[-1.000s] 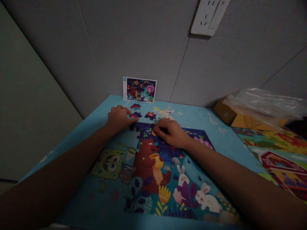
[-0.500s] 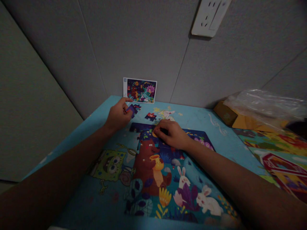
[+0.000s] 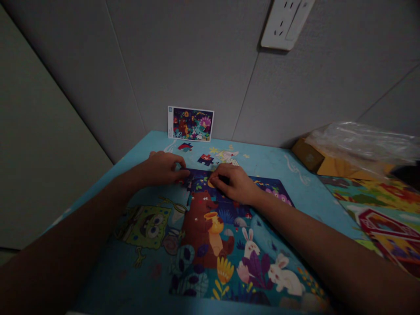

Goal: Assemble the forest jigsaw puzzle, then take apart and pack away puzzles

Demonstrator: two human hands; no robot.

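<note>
A dark, colourful jigsaw puzzle with a brown bear and white rabbits lies on the blue table. At its upper left corner is my left hand, thumb and forefinger pinched around a dark puzzle piece that is mostly hidden. My right hand rests on the puzzle's upper part, fingertips pressed together by the yellow moon shape; what they hold, if anything, is hidden. Two loose pieces lie beyond the puzzle: one with a red figure, another red and blue.
A picture card leans on the wall behind the table. At the right are a yellow-brown box, clear plastic wrap and another colourful picture. A socket is on the wall.
My left hand has come nearer, from the loose pieces to the puzzle's upper left corner, taking a dark piece with it. My right hand has stayed in place.
</note>
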